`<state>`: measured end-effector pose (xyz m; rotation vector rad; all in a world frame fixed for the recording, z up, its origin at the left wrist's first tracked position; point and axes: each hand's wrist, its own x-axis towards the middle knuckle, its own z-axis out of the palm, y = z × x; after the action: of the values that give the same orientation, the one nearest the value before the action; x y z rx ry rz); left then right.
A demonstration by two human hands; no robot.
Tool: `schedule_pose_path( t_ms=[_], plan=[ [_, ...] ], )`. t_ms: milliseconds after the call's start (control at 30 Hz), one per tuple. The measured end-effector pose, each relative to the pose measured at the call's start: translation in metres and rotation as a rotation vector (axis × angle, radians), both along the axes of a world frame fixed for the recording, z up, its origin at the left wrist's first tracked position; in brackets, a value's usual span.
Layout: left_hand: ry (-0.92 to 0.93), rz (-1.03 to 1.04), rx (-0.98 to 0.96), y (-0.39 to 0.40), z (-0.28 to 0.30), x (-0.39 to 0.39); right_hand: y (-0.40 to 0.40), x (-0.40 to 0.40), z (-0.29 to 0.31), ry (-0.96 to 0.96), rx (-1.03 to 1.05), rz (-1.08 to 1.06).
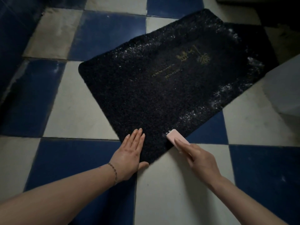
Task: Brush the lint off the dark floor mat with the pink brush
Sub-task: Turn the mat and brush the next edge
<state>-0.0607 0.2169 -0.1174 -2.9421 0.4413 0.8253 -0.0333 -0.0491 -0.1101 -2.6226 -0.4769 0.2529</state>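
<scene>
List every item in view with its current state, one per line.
Mat: flat on the tiled floor, white lint along its far and right sides, near part mostly clean.
Brush: held at the mat's near right edge, lint at its tip.
Left hand: open, palm down, pressing the mat's near corner.
Right hand: closed on the brush.
Bracelet: on the left wrist.

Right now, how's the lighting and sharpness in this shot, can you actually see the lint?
Head view: dim, with dark corners; wide-angle lens bows the tiles; lint shows pale on the mat; the brush and right hand look slightly soft.
</scene>
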Motion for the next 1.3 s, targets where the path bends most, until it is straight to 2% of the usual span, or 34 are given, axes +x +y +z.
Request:
schedule_pose_path(
  t_ms=[200,300,367,500,667,933,1067,1167,1300],
  plan=[
    [-0.021,-0.002,-0.016,0.003,0.0,0.0,0.049,-0.036,0.002,0.041,-0.015,0.28],
    [-0.026,-0.01,-0.026,0.003,0.0,0.001,0.051,-0.027,0.003,0.027,-0.021,0.34],
    [-0.02,-0.001,-0.015,0.002,0.001,0.001,0.035,-0.012,0.001,0.004,-0.042,0.305],
    [-0.004,-0.006,0.014,0.0,0.003,0.001,-0.001,0.008,-0.007,-0.017,-0.01,0.061],
    [0.003,-0.007,0.011,0.0,0.002,0.001,0.003,0.002,-0.003,-0.027,0.008,0.012],
    [-0.049,-0.017,-0.021,0.002,-0.001,0.001,0.054,-0.021,0.003,-0.009,-0.046,0.319],
    [-0.054,-0.002,-0.028,0.002,-0.002,0.0,0.051,-0.003,0.0,-0.05,-0.126,0.37],
    [-0.031,0.002,-0.008,0.0,0.0,0.001,0.038,0.006,-0.002,-0.02,-0.114,0.291],
    [-0.009,0.003,0.001,0.001,0.001,0.001,0.014,0.021,-0.008,-0.011,-0.077,0.062]
  ],
)
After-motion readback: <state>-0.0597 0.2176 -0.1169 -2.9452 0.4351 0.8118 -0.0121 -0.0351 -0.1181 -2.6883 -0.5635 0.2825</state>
